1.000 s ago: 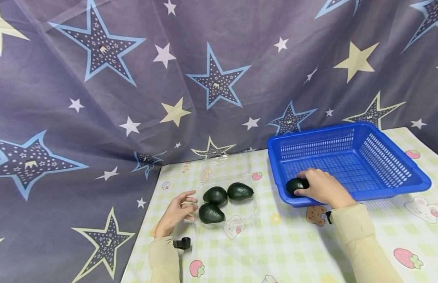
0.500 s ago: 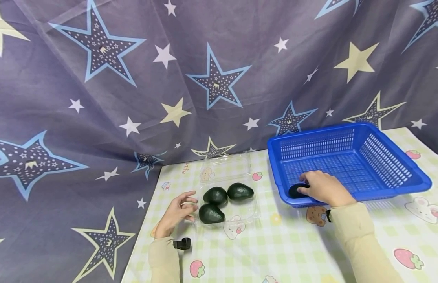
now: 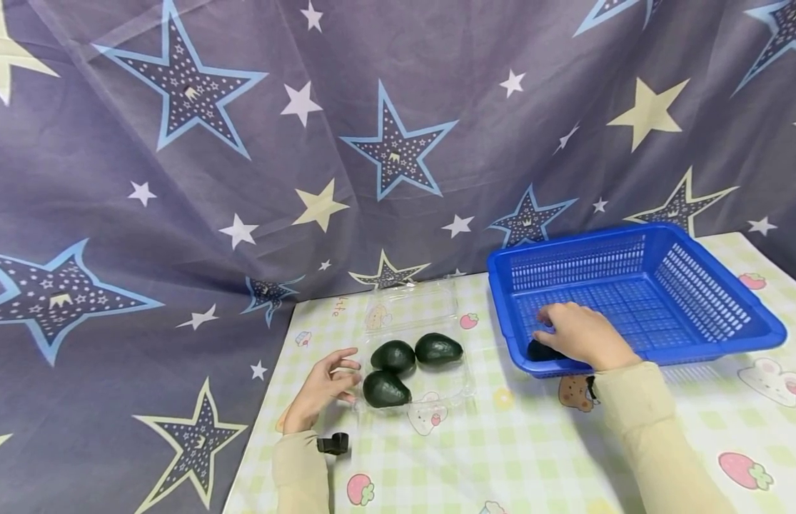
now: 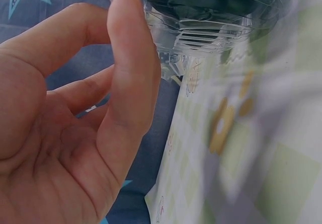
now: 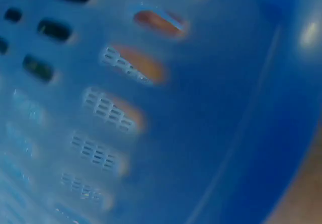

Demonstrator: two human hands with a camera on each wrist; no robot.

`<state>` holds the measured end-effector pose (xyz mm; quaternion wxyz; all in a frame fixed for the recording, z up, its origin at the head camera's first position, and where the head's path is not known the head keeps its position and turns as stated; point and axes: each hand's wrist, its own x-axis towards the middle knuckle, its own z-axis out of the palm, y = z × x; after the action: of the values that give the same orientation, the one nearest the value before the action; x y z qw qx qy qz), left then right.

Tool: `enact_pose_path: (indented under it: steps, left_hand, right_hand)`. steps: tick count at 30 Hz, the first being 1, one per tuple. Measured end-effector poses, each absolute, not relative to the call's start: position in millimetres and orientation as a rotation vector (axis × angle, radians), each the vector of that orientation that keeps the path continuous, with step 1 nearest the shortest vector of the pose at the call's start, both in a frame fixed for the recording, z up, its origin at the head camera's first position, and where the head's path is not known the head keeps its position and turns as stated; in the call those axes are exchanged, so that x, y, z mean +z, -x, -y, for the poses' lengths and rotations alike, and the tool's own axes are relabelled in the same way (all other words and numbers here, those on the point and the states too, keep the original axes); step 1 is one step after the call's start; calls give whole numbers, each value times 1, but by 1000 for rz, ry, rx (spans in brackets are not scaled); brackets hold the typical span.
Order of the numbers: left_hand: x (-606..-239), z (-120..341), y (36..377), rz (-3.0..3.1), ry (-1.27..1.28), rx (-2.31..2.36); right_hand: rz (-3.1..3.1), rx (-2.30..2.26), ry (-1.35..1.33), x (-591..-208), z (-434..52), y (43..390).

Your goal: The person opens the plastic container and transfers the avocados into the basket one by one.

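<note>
Right hand (image 3: 580,334) rests loosely on pebbly avocado (image 3: 540,351) in slotted blue basket (image 3: 693,285) — grip unclear; left hand (image 3: 320,389) relaxed by clear clamshell (image 3: 436,385).

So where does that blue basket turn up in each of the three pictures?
Head view: the blue basket sits at right on the table, with the right hand inside.
Left wrist view: not in it.
Right wrist view: its blurred slotted wall fills the picture.
Shared landmark: the basket's slotted wall.
</note>
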<state>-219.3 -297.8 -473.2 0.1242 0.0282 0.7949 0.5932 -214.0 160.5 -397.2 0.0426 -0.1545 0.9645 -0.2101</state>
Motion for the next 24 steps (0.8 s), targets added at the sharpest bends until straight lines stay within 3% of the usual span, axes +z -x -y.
enact_pose_path:
  steps: [24]
  left_hand:
    - [-472, 298, 220, -2312, -97, 1738]
  right_hand:
    - [-3123, -737, 684, -388, -110, 219]
